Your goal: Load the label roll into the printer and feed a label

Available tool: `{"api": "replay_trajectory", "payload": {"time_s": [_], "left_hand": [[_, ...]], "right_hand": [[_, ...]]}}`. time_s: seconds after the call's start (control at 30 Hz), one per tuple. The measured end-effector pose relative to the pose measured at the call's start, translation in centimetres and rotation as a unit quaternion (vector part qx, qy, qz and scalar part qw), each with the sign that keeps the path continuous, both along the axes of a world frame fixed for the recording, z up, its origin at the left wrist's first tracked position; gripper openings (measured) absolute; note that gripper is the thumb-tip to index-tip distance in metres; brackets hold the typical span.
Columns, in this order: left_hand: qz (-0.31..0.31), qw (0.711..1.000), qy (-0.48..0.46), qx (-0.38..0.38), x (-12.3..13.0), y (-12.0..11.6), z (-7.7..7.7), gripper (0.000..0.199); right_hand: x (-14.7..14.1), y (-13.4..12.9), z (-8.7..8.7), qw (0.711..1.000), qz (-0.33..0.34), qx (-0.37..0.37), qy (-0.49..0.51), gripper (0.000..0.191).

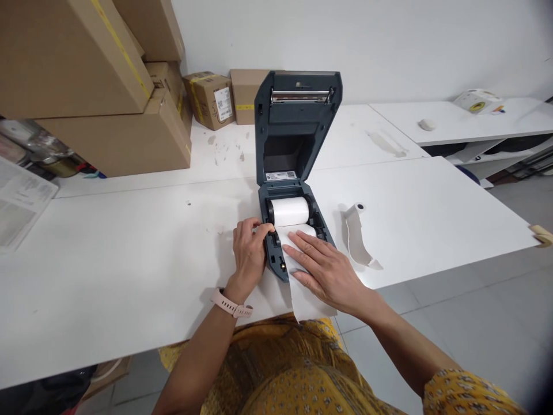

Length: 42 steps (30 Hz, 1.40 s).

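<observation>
A dark grey label printer [280,253] stands on the white table with its lid [287,129] raised. Inside it sits a roll of white label paper [290,211]. From the roll a strip of paper [305,302] runs toward me, over the printer's front and past the table edge. My left hand [250,248] is closed on the printer's left rim, thumb at the edge beside the roll, other fingers curled. Flat on the paper strip lies my right hand [322,268], fingers stretched out, covering part of the strip and the printer's front.
Right of the printer lies a small, partly unwound paper roll [358,230]. Cardboard boxes [129,132] are stacked at the back left, with smaller boxes [211,99] against the wall. A white device [478,101] and a white mouse-like object [427,124] sit at the far right.
</observation>
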<state>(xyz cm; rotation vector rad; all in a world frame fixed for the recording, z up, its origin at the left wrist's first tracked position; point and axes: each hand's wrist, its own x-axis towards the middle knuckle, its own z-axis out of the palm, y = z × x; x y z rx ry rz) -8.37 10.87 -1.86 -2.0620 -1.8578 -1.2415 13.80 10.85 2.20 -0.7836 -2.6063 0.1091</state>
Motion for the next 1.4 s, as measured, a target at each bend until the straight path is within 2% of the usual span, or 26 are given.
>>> {"api": "replay_trajectory", "payload": {"time_s": [0.17,0.4,0.47,0.53,0.6,0.67,0.73,0.8,0.87,0.9,0.97,1.03,1.1,1.13,1.17,1.23,1.3,1.4], "left_hand": [[-0.001,1.0,-0.018,-0.001,0.1,-0.1,-0.1,0.031],[-0.009,0.999,-0.036,0.003,-0.3,0.0,-0.6,0.039],[-0.007,0.999,-0.035,0.018,-0.5,-0.1,-0.3,0.042],[-0.012,0.997,-0.03,0.067,-0.3,-0.7,0.3,0.045],[-0.053,0.991,-0.027,0.119,0.4,-1.9,1.0,0.046],[-0.126,0.982,-0.021,0.139,1.6,-3.7,1.4,0.045],[-0.171,0.977,-0.001,0.127,2.9,-5.6,1.5,0.047],[-0.168,0.98,0.024,0.102,3.8,-7.1,1.2,0.047],[-0.155,0.983,0.049,0.081,4.3,-8.1,0.9,0.046],[-0.152,0.984,0.06,0.076,4.3,-8.4,0.8,0.045],[-0.146,0.984,0.074,0.07,4.3,-8.6,0.8,0.044],[-0.139,0.985,0.08,0.065,4.3,-8.7,0.9,0.044],[-0.132,0.986,0.085,0.06,4.3,-8.7,1.0,0.045],[-0.128,0.986,0.088,0.059,4.3,-8.8,1.0,0.046],[-0.126,0.986,0.091,0.059,4.3,-8.9,0.9,0.046],[-0.126,0.986,0.093,0.06,4.3,-9.2,0.8,0.047],[-0.132,0.985,0.081,0.068,4.1,-9.7,0.7,0.045],[-0.124,0.984,0.015,0.123,3.6,-10.6,0.9,0.038]], "right_hand": [[0.0,-0.1,-0.2,1.0,-0.008,0.002,0.009,0.067],[0.1,-1.1,-0.3,1.0,-0.002,0.019,0.016,0.079],[0.2,-1.7,-0.4,1.0,0.007,0.018,0.024,0.081],[0.4,-2.3,-0.3,0.999,0.017,0.014,0.035,0.079],[0.7,-2.3,0.1,0.999,0.027,-0.004,0.046,0.07],[1.2,-1.6,1.2,0.996,0.051,-0.052,0.052,0.052],[1.6,0.1,3.1,0.988,0.076,-0.114,0.076,0.034],[1.5,3.0,5.9,0.979,0.054,-0.138,0.142,0.033],[0.6,7.2,9.0,0.964,-0.054,-0.079,0.247,0.041],[-0.2,9.7,10.6,0.954,-0.088,-0.045,0.285,0.047],[-2.3,15.2,13.4,0.94,-0.09,-0.004,0.33,0.056],[-4.4,20.3,15.6,0.931,-0.075,-0.002,0.356,0.063],[-5.9,23.6,17.0,0.93,-0.068,-0.104,0.347,0.065],[-6.2,24.3,17.3,0.929,-0.057,-0.142,0.338,0.068],[-6.2,24.2,17.4,0.928,-0.043,-0.162,0.333,0.069],[-5.4,21.8,16.7,0.934,-0.017,-0.128,0.333,0.069],[-3.7,17.1,15.1,0.942,-0.012,-0.041,0.333,0.062],[-0.8,8.9,10.6,0.953,-0.005,0.067,0.294,0.048]]}}
